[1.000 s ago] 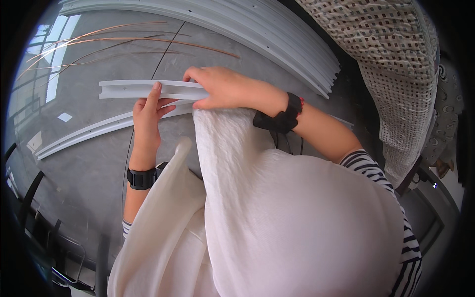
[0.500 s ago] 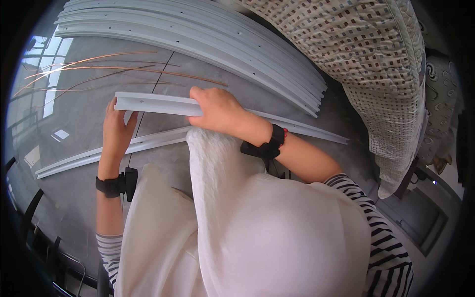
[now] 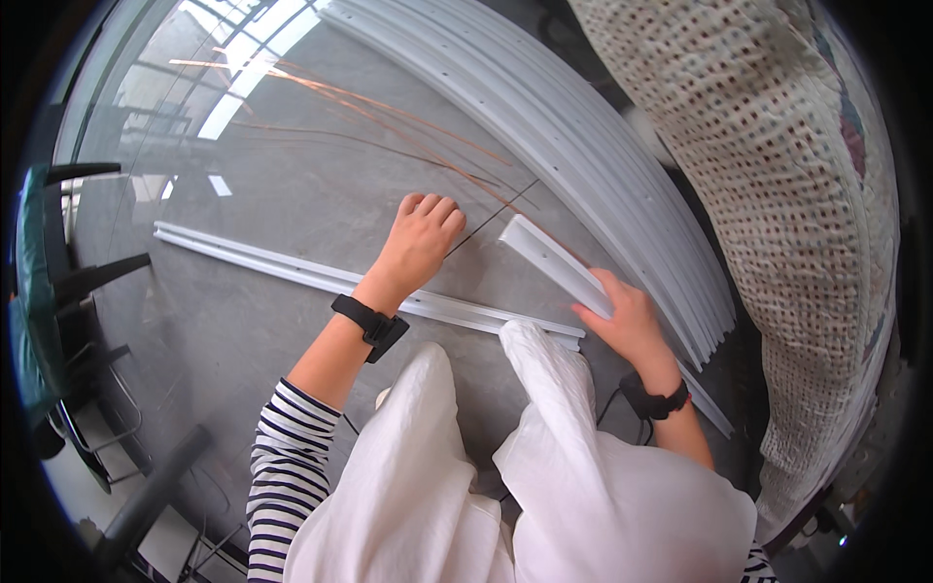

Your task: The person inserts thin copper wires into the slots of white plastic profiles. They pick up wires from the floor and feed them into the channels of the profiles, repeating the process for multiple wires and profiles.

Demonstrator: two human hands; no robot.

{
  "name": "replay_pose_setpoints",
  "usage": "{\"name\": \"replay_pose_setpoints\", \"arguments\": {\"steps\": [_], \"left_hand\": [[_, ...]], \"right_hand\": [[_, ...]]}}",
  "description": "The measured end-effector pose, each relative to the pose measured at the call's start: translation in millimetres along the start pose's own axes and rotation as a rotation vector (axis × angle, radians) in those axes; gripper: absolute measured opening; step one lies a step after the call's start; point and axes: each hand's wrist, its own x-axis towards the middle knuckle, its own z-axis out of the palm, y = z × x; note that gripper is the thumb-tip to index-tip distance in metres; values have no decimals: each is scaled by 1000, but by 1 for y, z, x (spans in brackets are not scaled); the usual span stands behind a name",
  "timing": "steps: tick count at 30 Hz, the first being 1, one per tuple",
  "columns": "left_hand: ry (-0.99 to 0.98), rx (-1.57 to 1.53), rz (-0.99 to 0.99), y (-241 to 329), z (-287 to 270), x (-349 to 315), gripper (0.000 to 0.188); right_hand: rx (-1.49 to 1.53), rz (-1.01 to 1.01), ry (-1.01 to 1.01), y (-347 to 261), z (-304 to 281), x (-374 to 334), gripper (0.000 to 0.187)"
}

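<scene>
My right hand (image 3: pixel 634 325) grips a white slotted rail (image 3: pixel 550 257) near its near end, thumb on one side and fingers on the other. The rail slants up to the left, its far end free. To the left, my left hand (image 3: pixel 424 235) hovers apart from that rail with its fingers curled in. Its palm is hidden, so whatever it may hold does not show. Under my left forearm another long white rail (image 3: pixel 253 257) lies across the grey floor, reaching to my right knee.
A stack of long white rails (image 3: pixel 544 107) curves along the right side. Thin copper-coloured rods (image 3: pixel 389 117) lie on the floor ahead. A quilted, checked cover (image 3: pixel 739 175) hangs at the right. Dark chair legs (image 3: pixel 102 277) stand at the left.
My left hand has let go of the rail's end and moved off with fingers curled. My right hand still holds the rail, now tilted more steeply. The whole view has turned.
</scene>
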Motion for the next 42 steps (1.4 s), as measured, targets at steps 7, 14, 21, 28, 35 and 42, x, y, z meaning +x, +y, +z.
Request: {"name": "replay_pose_setpoints", "arguments": {"steps": [7,14,21,28,35,42], "left_hand": [[211,-289,-84,5,-52,-17,14],[228,-334,-71,14,-55,-18,8],[198,-394,-62,21,-58,-18,11],[214,-348,-49,23,-61,-21,9],[216,-312,-47,31,-72,-24,11],[218,-281,-38,37,-76,-24,12]], "right_hand": [[-80,12,-133,3,-12,6,42],[96,-27,-284,-8,0,3,39],[106,-61,-298,-17,-4,6,29],[54,-137,-262,-20,0,6,30],[-5,-216,-183,-22,-3,4,32],[94,-216,-217,-24,-6,3,26]]}}
